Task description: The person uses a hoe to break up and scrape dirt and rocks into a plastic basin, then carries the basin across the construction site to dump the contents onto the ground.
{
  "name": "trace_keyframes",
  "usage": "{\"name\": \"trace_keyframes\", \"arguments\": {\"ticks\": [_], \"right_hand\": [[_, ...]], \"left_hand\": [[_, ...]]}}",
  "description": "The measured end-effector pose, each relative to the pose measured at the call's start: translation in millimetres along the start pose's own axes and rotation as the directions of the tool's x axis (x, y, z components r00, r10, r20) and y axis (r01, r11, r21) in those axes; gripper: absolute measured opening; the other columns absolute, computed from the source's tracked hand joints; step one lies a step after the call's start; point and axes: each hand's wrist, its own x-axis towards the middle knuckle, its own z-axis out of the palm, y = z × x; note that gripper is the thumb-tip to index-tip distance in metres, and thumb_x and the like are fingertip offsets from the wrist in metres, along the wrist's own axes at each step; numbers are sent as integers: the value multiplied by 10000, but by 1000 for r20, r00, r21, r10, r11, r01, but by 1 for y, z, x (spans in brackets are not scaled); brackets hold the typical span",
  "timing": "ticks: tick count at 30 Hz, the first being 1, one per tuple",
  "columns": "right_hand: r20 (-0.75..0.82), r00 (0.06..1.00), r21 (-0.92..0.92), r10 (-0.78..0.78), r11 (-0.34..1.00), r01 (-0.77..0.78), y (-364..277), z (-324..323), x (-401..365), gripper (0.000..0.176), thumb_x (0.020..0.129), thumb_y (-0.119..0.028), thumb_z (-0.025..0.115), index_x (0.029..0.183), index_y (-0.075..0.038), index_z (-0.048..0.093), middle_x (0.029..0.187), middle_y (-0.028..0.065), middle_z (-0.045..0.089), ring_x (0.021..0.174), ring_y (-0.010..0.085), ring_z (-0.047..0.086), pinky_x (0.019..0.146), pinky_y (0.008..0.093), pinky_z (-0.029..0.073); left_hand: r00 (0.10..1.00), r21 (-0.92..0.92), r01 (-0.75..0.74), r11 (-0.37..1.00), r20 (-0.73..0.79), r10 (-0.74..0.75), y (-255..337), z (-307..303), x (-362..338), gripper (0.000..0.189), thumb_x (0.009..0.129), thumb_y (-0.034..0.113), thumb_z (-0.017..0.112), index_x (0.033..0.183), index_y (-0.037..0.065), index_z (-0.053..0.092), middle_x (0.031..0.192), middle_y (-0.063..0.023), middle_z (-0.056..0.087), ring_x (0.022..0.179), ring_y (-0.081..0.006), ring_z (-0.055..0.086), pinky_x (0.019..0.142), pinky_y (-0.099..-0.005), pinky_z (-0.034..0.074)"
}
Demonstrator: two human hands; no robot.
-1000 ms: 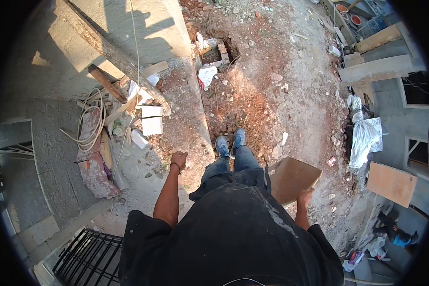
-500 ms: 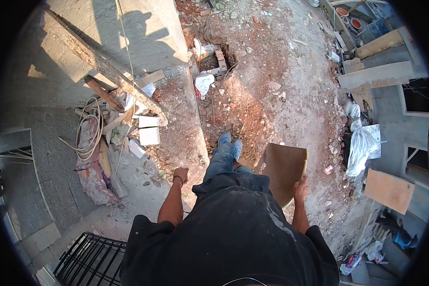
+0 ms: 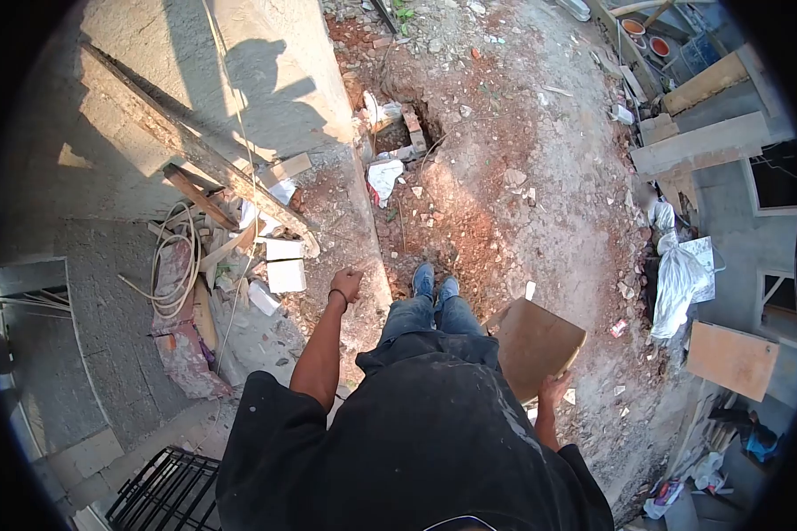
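A brown board or open box-like panel (image 3: 533, 343) hangs at my right side, beside my legs. My right hand (image 3: 553, 389) grips its lower right edge. My left hand (image 3: 347, 283) is out in front on the left with its fingers curled in, a dark band round the wrist; no object shows in it. Nearest to that hand are two white blocks (image 3: 285, 268) on the ground. My shoes (image 3: 436, 281) stand on reddish soil near a concrete edge.
Ahead is a brick-lined pit (image 3: 398, 133) with a white bag (image 3: 383, 180) beside it. A long wooden beam (image 3: 195, 146) slants across the left, near a coiled hose (image 3: 175, 265). On the right lie planks (image 3: 700, 144), an orange-brown board (image 3: 732, 360) and white sheeting (image 3: 675, 288).
My left hand has swung forward and up. The brown panel has tilted and moved slightly down with my right hand. My feet now stand side by side, and the view has shifted a little.
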Motion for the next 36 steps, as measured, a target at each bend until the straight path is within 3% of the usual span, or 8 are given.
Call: {"name": "trace_keyframes", "arguments": {"ticks": [2, 5, 12, 15, 21, 28, 31, 36], "right_hand": [[110, 983, -89, 144, 987, -134, 6, 9, 5, 483, 756, -209, 513, 1194, -84, 352, 950, 273, 581, 884, 419, 584, 765, 499, 441], [148, 986, -162, 73, 986, -49, 12, 26, 22, 482, 764, -197, 498, 1204, -68, 347, 966, 282, 576, 887, 421, 584, 772, 499, 441], [165, 986, -124, 0, 992, 21, -5, -2, 7, 482, 757, -143, 492, 1209, -72, 340, 942, 297, 577, 860, 440, 580, 755, 505, 440], [130, 991, -113, 0, 994, 15, 1, -1, -17, 449, 789, -150, 473, 1204, -78, 319, 818, 296, 587, 775, 447, 583, 710, 528, 436], [0, 999, 24, 37, 999, -37, 17, 21, -43, 467, 788, -145, 488, 1218, -102, 312, 890, 300, 574, 834, 443, 575, 727, 515, 435], [60, 963, 68, 262, 962, -265, 35, 28, -114, 467, 770, -117, 490, 1202, -49, 325, 928, 293, 564, 863, 461, 555, 759, 516, 417], [-9, 973, 99, 229, 969, -227, 65, 61, -132, 492, 759, -174, 556, 1189, -53, 348, 988, 287, 553, 919, 463, 538, 780, 507, 400], [174, 928, 104, 328, 931, -349, 35, 36, -156, 481, 738, -182, 594, 1152, -43, 392, 1048, 285, 527, 972, 452, 525, 823, 492, 407]], "left_hand": [[999, -19, -15, 1000, -30, 14, -14, 1, -7, 253, 776, 296, 585, 768, 48, 538, 535, -55, 514, 419, -166, 543, 370, -306, 439], [998, -100, 58, 993, -21, -60, -39, 2, -8, 259, 769, 302, 593, 772, 49, 540, 542, -58, 519, 414, -161, 533, 373, -304, 439], [970, 77, 226, 971, 73, -231, -104, 1, -27, 222, 785, 244, 552, 785, 23, 526, 557, -72, 520, 423, -173, 531, 380, -314, 424], [959, 70, 259, 963, 103, -265, -105, -5, -28, 222, 783, 241, 554, 795, 21, 525, 558, -76, 518, 436, -176, 535, 382, -317, 425], [992, 76, 86, 993, 91, -93, -56, -18, -13, 206, 774, 228, 559, 779, 27, 516, 531, -75, 497, 411, -173, 513, 373, -314, 424], [989, 189, -71, 979, 144, 44, -33, -25, 12, 220, 780, 257, 555, 748, 44, 508, 546, -76, 526, 430, -172, 543, 368, -307, 422], [991, 186, -47, 981, 129, 23, -27, -31, -1, 229, 783, 261, 556, 739, 43, 502, 546, -79, 527, 431, -172, 543, 367, -305, 421], [991, 251, -4, 968, 130, -29, -53, -30, -1, 220, 785, 257, 565, 743, 53, 496, 558, -81, 536, 433, -180, 543, 380, -319, 436]]}}
